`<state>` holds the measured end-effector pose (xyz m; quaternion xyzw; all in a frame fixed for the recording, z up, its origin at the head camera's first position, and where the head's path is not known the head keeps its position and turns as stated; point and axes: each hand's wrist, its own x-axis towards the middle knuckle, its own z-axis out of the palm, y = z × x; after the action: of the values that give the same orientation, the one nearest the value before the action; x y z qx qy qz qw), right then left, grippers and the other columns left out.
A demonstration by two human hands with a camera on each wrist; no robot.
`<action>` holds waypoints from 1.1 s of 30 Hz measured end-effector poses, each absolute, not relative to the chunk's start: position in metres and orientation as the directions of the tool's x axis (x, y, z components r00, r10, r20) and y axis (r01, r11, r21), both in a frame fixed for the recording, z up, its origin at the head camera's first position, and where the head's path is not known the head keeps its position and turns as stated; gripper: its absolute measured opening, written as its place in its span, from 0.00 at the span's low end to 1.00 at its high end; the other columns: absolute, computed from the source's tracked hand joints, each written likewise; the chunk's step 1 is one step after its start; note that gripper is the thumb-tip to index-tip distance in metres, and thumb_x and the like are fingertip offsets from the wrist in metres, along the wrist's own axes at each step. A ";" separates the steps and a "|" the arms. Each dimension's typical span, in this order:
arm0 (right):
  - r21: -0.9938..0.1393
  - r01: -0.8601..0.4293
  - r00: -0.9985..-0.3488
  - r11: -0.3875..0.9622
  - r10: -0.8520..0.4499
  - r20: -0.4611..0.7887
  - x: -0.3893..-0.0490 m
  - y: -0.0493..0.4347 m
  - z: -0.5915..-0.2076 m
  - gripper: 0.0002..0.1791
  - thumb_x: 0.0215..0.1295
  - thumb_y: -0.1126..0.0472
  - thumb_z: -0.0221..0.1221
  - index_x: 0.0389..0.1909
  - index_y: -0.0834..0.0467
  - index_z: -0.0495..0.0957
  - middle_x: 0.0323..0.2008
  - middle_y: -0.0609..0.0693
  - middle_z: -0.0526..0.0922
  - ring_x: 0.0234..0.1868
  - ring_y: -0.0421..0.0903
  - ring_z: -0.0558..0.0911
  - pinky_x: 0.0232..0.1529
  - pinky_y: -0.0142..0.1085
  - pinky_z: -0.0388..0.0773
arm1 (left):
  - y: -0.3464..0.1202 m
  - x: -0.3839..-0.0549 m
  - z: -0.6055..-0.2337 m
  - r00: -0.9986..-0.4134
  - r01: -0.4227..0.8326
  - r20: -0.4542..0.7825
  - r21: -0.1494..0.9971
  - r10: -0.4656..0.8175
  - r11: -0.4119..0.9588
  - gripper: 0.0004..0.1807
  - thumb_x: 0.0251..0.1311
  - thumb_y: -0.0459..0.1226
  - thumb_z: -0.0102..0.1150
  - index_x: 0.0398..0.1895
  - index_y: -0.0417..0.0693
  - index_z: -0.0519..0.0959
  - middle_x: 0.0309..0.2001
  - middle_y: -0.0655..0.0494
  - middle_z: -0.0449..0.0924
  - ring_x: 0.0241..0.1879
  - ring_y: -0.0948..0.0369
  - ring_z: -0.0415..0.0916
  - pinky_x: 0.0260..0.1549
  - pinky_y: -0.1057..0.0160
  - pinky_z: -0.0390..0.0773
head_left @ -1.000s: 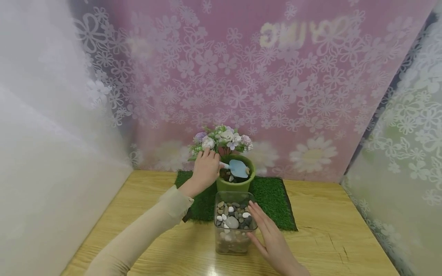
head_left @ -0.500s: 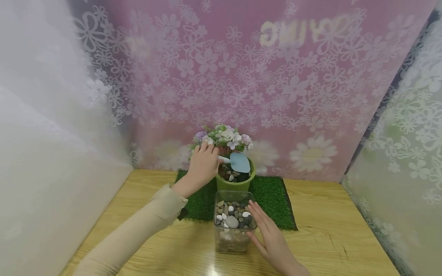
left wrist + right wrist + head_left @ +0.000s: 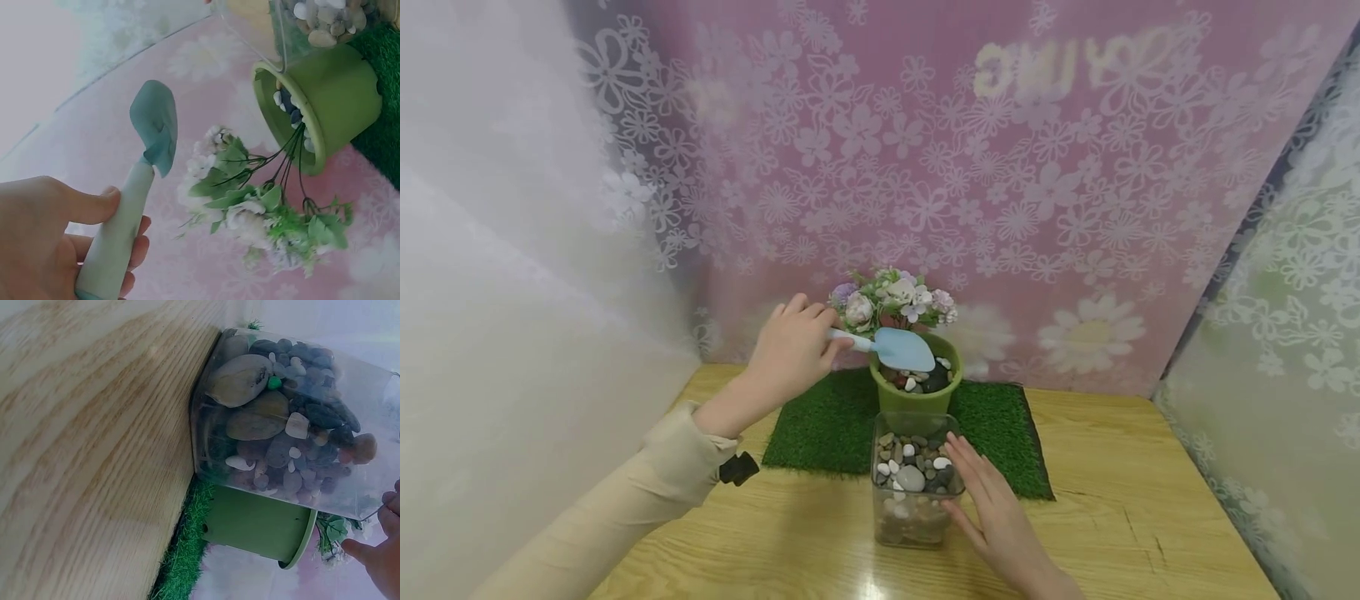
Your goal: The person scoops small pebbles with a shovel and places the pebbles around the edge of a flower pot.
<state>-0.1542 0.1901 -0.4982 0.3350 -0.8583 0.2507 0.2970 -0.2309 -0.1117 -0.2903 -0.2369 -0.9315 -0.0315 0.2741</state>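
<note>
My left hand (image 3: 793, 350) grips the pale handle of a small trowel (image 3: 904, 350) with a light blue blade. In the head view the blade appears over the left part of a green flower pot (image 3: 917, 402), which holds pebbles and artificial flowers (image 3: 895, 300). The left wrist view shows fingers and thumb wrapped around the handle, and no stones are seen on the blade (image 3: 154, 122). My right hand (image 3: 996, 517) rests with extended fingers against the right side of a clear container (image 3: 910, 533) of mixed pebbles (image 3: 250, 419), in front of the pot.
The pot stands on a green artificial grass mat (image 3: 820, 433) on a wooden table (image 3: 1105, 500). Behind it hangs a pink flower-printed curtain (image 3: 925, 167). Pale sheets (image 3: 512, 250) close in the left and right sides.
The left hand has drawn back leftward from the pot with the trowel, whose blade has turned. A pebble on the blade earlier is gone from it. The right hand stays by the container.
</note>
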 end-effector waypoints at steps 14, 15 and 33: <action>-0.242 -0.713 -0.619 0.658 -0.429 0.658 -0.155 0.194 -0.496 0.40 0.72 0.51 0.61 0.78 0.59 0.57 0.77 0.55 0.61 0.76 0.55 0.62 0.76 0.29 0.40 | -0.101 -0.201 -0.264 -0.787 0.516 0.252 -0.231 0.563 0.825 0.13 0.67 0.50 0.64 0.43 0.53 0.86 0.38 0.57 0.84 0.40 0.56 0.70 0.39 0.59 0.66; -0.241 -0.713 -0.618 0.658 -0.429 0.658 -0.156 0.194 -0.496 0.39 0.72 0.51 0.60 0.78 0.60 0.58 0.77 0.55 0.61 0.76 0.55 0.62 0.76 0.30 0.40 | -0.097 -0.200 -0.264 -0.780 0.527 0.228 -0.260 0.582 0.809 0.13 0.67 0.50 0.64 0.43 0.53 0.87 0.37 0.57 0.84 0.39 0.56 0.69 0.38 0.60 0.65; -0.249 -0.710 -0.626 0.659 -0.428 0.651 -0.153 0.192 -0.499 0.39 0.73 0.51 0.60 0.79 0.57 0.57 0.77 0.53 0.61 0.76 0.53 0.63 0.76 0.30 0.43 | -0.002 -0.193 -0.281 -0.807 0.487 -0.165 -0.729 0.568 0.481 0.13 0.71 0.53 0.58 0.53 0.68 0.85 0.47 0.69 0.84 0.49 0.62 0.71 0.48 0.64 0.66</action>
<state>-0.1526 0.1921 -0.4986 0.3285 -0.8663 0.2501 0.2811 -0.1934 -0.0018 -0.2814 -0.3069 -0.8592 0.4065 0.0494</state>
